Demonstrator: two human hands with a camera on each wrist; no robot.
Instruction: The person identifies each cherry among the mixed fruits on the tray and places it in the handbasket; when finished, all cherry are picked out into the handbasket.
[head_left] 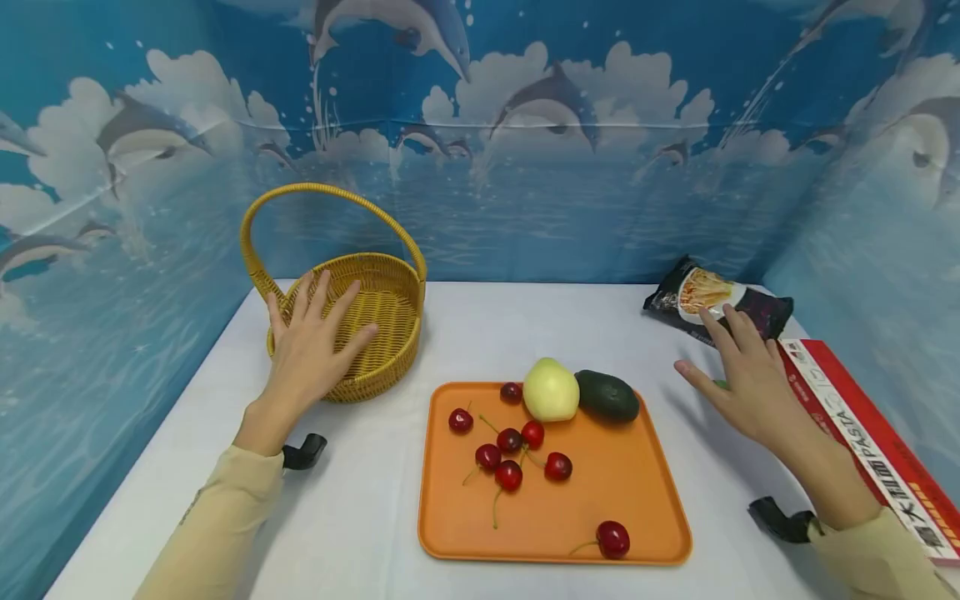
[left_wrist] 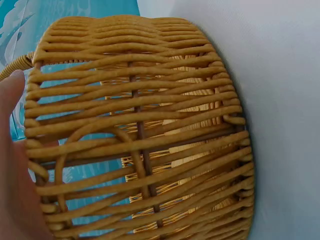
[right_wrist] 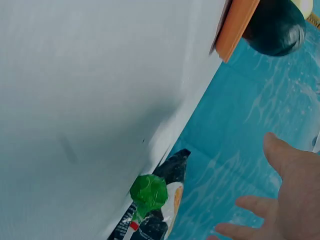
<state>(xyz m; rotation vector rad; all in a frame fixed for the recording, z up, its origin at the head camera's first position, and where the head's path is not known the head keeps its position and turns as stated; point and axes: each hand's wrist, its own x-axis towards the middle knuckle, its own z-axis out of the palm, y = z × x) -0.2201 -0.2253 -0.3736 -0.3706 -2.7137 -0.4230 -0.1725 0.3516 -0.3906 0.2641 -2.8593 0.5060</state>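
My left hand [head_left: 311,350], fingers spread, is at the near left side of a yellow wicker basket [head_left: 386,308] with a tall arched handle. In the left wrist view the basket's woven wall [left_wrist: 140,130] fills the picture, with part of the hand at the left edge. My right hand [head_left: 750,383] has its fingers extended and apart, holding nothing. It hovers between a black food packet [head_left: 705,300] and a red pasta box [head_left: 862,433]. Below it lies a shiny green wrapped thing [right_wrist: 149,192], mostly hidden by the hand in the head view.
An orange tray [head_left: 465,533] lies mid-table, bearing several cherries [head_left: 508,476], a pale yellow-green round fruit [head_left: 551,390] and a dark green avocado-shaped fruit [head_left: 607,396]. A dolphin-printed curtain [head_left: 525,208] encloses the white table [head_left: 360,508] at the back and sides.
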